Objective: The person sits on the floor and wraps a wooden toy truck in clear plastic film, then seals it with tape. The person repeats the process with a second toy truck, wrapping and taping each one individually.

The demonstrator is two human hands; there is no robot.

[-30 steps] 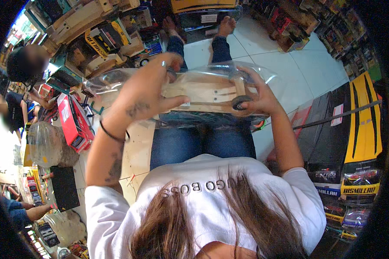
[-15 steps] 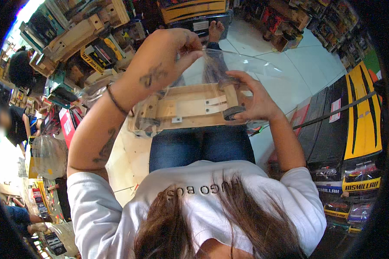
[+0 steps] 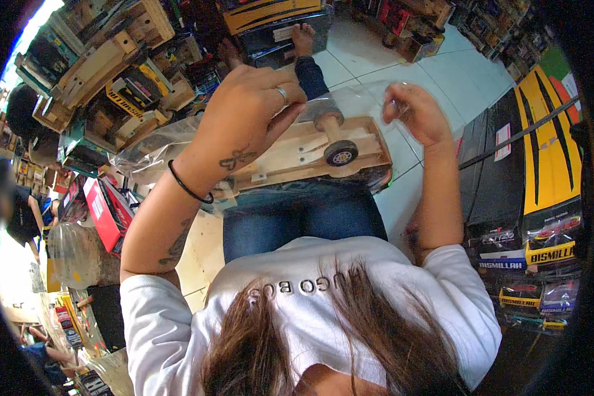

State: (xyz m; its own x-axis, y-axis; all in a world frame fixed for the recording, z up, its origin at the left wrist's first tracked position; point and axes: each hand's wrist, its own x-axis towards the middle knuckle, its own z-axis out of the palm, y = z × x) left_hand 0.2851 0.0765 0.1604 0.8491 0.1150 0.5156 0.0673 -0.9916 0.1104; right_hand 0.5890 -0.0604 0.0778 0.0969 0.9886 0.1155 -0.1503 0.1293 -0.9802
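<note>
Cluttered toy stockroom, bare wooden toy car (image 3: pixel 310 155), black wheels, clear plastic bag (image 3: pixel 360 102)

wooden toy car (image 3: pixel 310 155) partly hidden behind left hand (image 3: pixel 244 122), blurred bystander (image 3: pixel 10 204)

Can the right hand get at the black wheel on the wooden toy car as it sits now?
Probably yes. The right hand pinches the clear plastic bag just above the wooden toy car, and the black wheel faces up beside it. Only the bag film may cover it; I cannot tell.
</note>
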